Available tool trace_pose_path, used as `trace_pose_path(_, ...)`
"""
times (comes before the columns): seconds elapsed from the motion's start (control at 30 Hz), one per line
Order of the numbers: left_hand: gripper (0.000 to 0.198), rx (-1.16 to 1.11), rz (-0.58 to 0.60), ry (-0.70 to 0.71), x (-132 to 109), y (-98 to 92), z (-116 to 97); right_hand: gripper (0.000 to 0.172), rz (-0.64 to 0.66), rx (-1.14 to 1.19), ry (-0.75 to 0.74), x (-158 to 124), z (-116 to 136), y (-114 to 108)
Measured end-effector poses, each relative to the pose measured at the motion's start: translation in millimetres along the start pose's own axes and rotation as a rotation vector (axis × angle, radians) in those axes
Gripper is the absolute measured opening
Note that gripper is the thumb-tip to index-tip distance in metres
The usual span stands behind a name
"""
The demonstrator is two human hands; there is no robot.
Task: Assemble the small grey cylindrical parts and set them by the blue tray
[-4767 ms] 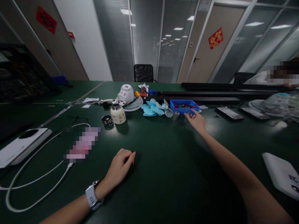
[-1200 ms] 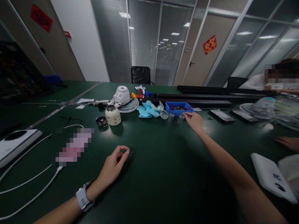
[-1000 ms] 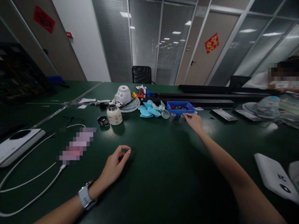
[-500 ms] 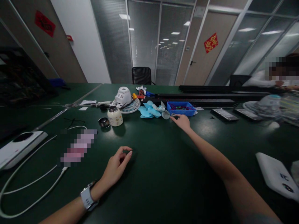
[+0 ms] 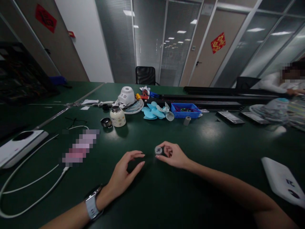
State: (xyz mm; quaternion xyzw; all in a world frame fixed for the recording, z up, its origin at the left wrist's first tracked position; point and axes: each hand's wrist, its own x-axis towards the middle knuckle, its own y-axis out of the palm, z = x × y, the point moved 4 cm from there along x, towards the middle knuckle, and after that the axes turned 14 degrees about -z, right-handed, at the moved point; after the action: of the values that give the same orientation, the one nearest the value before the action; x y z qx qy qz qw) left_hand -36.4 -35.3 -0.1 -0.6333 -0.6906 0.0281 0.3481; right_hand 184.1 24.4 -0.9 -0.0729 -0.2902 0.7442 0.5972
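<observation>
My right hand (image 5: 173, 155) pinches a small round electric motor (image 5: 158, 150) between thumb and fingers, its grey end face toward me, above the middle of the table. My left hand (image 5: 128, 168), with a watch (image 5: 92, 203) on its wrist, is held just to the left; its thumb and fingers are apart and hold nothing. Farther back, a similar small metal cylinder (image 5: 187, 120) stands on the table in front of a blue tray (image 5: 175, 115) of wires. Light-blue and clear fan blades (image 5: 154, 111) lie beside that tray.
A cream bottle (image 5: 118, 117) stands back left beside its black lid (image 5: 106, 122). Behind it are a white fan housing (image 5: 126, 96) and grille (image 5: 134, 107). A phone and white cable (image 5: 60, 175) lie left; a white device (image 5: 283, 181) lies right. Another person (image 5: 274, 84) sits far right.
My right hand has come back from near the blue tray to the table's middle, bringing the motor. My left hand has opened wider and shifted slightly right.
</observation>
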Motion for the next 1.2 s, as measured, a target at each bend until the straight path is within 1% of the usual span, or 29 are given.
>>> trace_pose_path(0.1,0.035,-0.063,0.016,-0.01,-5,6.7,-4,0.034,0.106,0.131,-0.041,-16,17,32)
trace_pose_path(0.2,0.033,-0.098,0.0,-0.025,-6,10.0,-7,0.035,0.143,0.188,-0.062,-23,19,49)
trace_pose_path(0.3,0.025,-0.085,-0.051,-0.015,-4,8.1,-11,0.037,0.128,0.175,-0.074,-24,16,53)
trace_pose_path(0.4,0.015,-0.096,-0.154,-0.008,0,0.2,-12,0.039,0.093,0.152,-0.098,-23,14,52)
trace_pose_path(0.47,0.019,-0.138,-0.216,-0.057,3,-6.6,-6,0.04,0.057,0.134,-0.118,-22,15,49)
trace_pose_path(0.5,0.024,-0.151,-0.22,-0.092,5,-9.1,0,0.04,0.041,0.124,-0.125,-22,15,48)
trace_pose_path(0.53,0.03,-0.149,-0.198,-0.126,6,-10.5,6,0.04,0.029,0.115,-0.129,-22,14,45)
trace_pose_path(0.6,0.036,-0.09,-0.092,-0.164,9,-10.5,19,0.039,0.019,0.102,-0.119,-22,13,40)
trace_pose_path(0.63,0.037,-0.05,-0.035,-0.171,9,-9.7,25,0.038,0.017,0.096,-0.11,-22,11,36)
trace_pose_path(0.7,0.039,0.009,0.043,-0.17,10,-7.9,34,0.037,0.001,0.079,-0.091,-24,7,27)
trace_pose_path(0.8,0.044,0.029,0.095,-0.156,9,-4.9,39,0.034,-0.025,0.057,-0.084,-28,-2,13)
trace_pose_path(0.9,0.053,0.041,0.114,-0.15,7,-3.5,37,0.032,-0.07,0.027,-0.107,-27,-13,-1)
trace_pose_path(0.97,0.056,0.046,0.102,-0.151,7,-4.2,36,0.031,-0.142,-0.026,-0.116,-20,-24,-12)
trace_pose_path(1.03,0.056,0.037,0.085,-0.156,8,-5.1,34,0.031,-0.259,-0.097,-0.113,-7,-39,-26)
trace_pose_path(1.13,0.05,0.022,0.077,-0.158,8,-5.1,34,0.032,-0.449,-0.218,-0.093,25,-64,-51)
trace_pose_path(1.2,0.047,0.02,0.08,-0.154,7,-4.5,35,0.033,-0.539,-0.327,-0.071,50,-80,-65)
